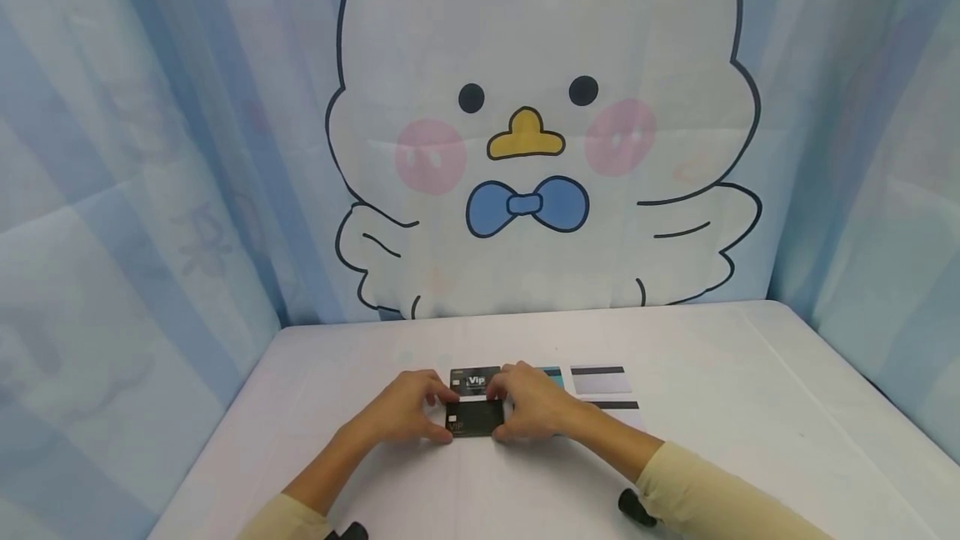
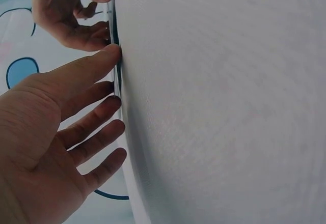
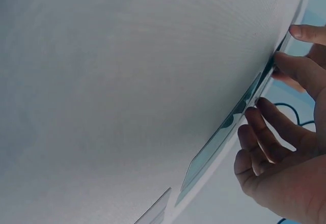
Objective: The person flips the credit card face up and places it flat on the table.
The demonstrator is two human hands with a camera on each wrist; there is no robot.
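Note:
Two dark cards lie one above the other on the table, the upper black Vip card [image 1: 475, 379] just beyond the lower black VIP card [image 1: 475, 419]. My left hand [image 1: 408, 408] holds the lower card at its left edge, thumb at the near corner and index finger at the far one. At the opposite edge, my right hand [image 1: 534, 402] grips the same card between thumb and index finger. The remaining fingers of both hands stay spread in the wrist views. My right hand partly hides a teal card [image 1: 553, 375] behind it.
Right of my right hand lie two pale cards with dark stripes, a far one [image 1: 602, 382] and a near one [image 1: 621, 415] partly covered by my forearm. A white cloth covers the table [image 1: 360, 357]. Printed curtains [image 1: 135, 232] hang along its back and sides.

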